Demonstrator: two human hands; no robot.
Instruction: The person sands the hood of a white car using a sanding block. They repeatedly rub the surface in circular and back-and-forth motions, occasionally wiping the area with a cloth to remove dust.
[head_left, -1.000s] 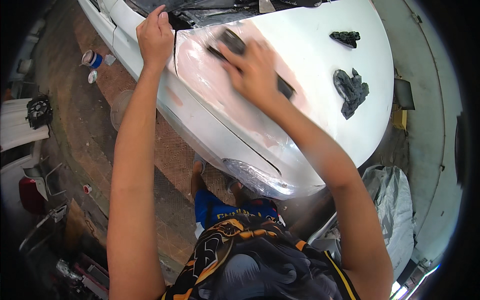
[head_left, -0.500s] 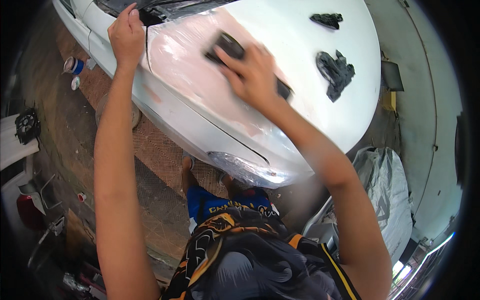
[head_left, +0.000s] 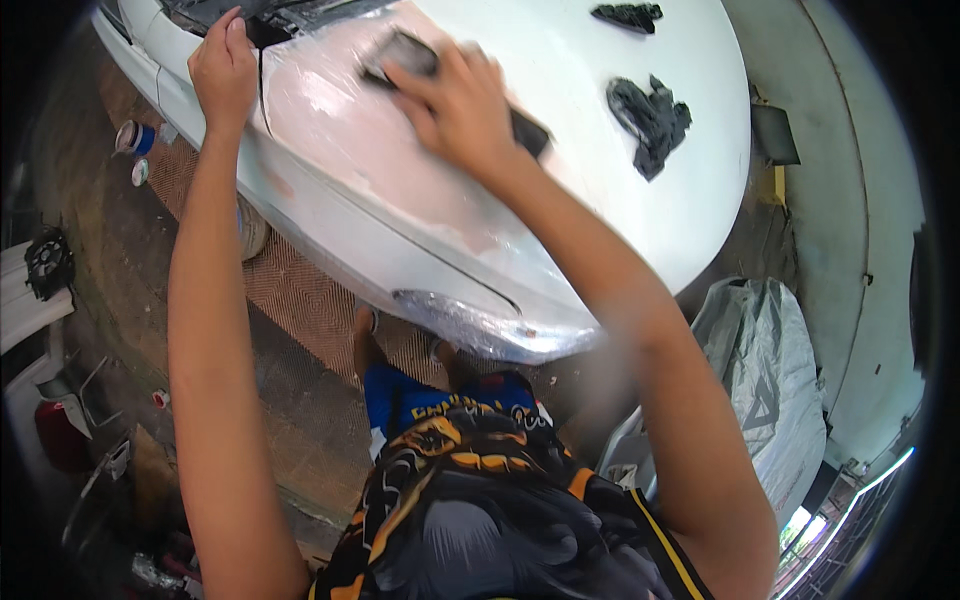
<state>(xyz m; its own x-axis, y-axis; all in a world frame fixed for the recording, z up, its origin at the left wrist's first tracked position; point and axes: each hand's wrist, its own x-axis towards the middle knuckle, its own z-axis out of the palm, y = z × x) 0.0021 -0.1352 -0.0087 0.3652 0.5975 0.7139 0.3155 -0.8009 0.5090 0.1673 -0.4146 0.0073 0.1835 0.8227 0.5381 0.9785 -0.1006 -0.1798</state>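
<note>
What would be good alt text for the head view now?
A person's right hand holds a dark block on the pinkish patch of a white car hood; the left hand is beside the patch. Two crumpled dark pieces lie farther right on the hood.

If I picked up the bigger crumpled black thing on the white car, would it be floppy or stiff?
The crumpled black thing is probably floppy, because its soft-looking folds lie every which way. It's likely light, since it looks thin and small beside the white hood. Pushed, it might slide or bunch up rather than roll: it's irregular, on a smooth surface.
</note>
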